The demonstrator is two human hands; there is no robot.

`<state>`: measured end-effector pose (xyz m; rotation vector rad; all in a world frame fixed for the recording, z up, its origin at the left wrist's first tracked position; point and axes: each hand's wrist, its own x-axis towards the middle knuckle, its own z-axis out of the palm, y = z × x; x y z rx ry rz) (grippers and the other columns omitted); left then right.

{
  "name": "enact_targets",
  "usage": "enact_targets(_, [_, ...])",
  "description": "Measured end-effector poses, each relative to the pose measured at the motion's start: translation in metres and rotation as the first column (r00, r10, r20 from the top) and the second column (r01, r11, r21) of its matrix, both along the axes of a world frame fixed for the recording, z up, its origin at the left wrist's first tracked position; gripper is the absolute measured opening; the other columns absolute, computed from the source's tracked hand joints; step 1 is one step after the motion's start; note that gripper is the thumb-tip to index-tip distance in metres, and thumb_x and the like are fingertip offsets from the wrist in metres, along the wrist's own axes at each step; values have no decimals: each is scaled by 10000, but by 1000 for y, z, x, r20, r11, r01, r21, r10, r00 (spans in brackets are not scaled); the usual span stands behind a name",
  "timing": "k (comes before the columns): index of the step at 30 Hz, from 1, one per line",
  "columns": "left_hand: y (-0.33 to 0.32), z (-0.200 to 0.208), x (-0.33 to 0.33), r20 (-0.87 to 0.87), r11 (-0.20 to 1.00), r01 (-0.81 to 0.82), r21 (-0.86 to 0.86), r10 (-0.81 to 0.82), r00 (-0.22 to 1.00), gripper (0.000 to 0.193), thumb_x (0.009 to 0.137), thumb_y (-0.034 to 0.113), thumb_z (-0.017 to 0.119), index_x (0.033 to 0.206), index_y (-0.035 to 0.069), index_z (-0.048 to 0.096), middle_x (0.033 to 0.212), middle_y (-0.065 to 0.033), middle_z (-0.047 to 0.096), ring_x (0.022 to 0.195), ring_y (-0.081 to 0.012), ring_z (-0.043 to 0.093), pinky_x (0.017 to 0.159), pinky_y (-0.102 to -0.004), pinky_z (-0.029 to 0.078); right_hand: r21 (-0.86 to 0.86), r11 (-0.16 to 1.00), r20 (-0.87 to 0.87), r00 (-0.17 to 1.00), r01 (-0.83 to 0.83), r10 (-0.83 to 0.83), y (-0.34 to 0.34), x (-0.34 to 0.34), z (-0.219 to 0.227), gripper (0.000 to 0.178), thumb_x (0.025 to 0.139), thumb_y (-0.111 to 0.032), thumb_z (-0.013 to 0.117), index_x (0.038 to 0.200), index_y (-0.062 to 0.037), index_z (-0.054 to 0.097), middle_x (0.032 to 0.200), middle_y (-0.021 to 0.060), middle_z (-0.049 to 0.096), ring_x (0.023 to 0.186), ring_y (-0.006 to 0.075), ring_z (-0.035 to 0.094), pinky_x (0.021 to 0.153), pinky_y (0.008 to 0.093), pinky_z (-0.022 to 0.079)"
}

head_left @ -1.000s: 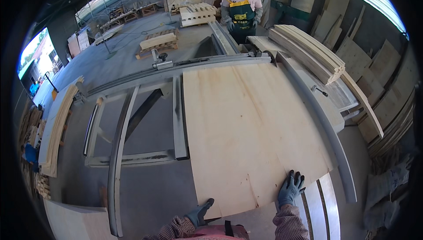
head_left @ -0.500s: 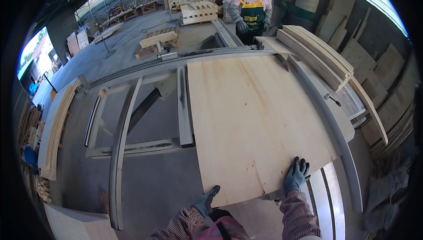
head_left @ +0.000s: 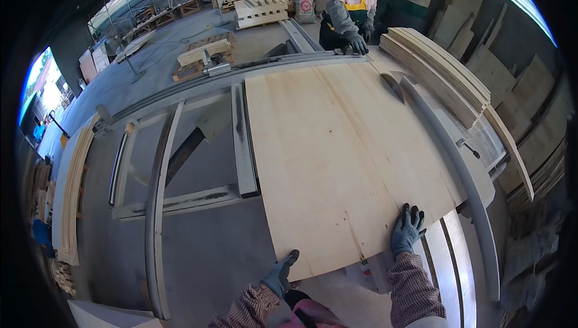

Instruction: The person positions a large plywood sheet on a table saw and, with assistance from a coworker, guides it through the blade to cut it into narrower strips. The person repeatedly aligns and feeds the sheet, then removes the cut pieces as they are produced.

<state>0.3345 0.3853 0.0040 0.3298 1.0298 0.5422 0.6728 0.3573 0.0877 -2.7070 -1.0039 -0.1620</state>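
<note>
A large pale plywood sheet [head_left: 325, 165] lies on the sliding-table panel saw, its near edge toward me. My left hand [head_left: 279, 275], in a blue-grey glove with dark fingertips, grips the sheet's near left corner; the thumb is on top and the other fingers are hidden beneath. Near the right end of that edge, my right hand [head_left: 407, 232] rests flat on the wood with fingers spread. A round saw blade [head_left: 393, 87] stands up by the sheet's far right corner. The long grey rip fence [head_left: 448, 141] runs along the right side.
Across the saw, a co-worker [head_left: 352, 12] has a gloved hand at the sheet's far edge. Stacked boards [head_left: 436, 75] lie right of the fence. An open metal frame [head_left: 174, 201] extends left of the sheet. More boards [head_left: 78, 189] are stacked at far left.
The co-worker has leaned in and brought a gloved hand down to the sheet's far edge. My view has shifted slightly. Both my hands keep their places on the sheet.
</note>
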Motion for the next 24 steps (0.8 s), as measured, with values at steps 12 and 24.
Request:
enact_targets(12, [8, -17, -19, -231, 992, 113, 60, -97, 968, 566, 767, 358, 702, 1218, 107, 472, 1156, -86, 528, 1048, -238, 530, 795, -419, 496, 18, 1000, -24, 999, -25, 25, 10, -7, -1, 456, 867, -285, 469, 1321, -290, 425, 1425, 50, 292, 1356, 289, 163, 1024, 639, 55])
enact_targets(24, [4, 21, -8, -123, 997, -53, -53, 46, 991, 622, 753, 328, 718, 1251, 61, 459, 1114, -112, 576, 961, -227, 590, 817, -351, 521, 60, 998, 2, 1000, 16, -16, -3, -10, -8, 463, 841, -296, 509, 1300, -308, 451, 1415, 29, 325, 1354, 265, 182, 1025, 640, 63])
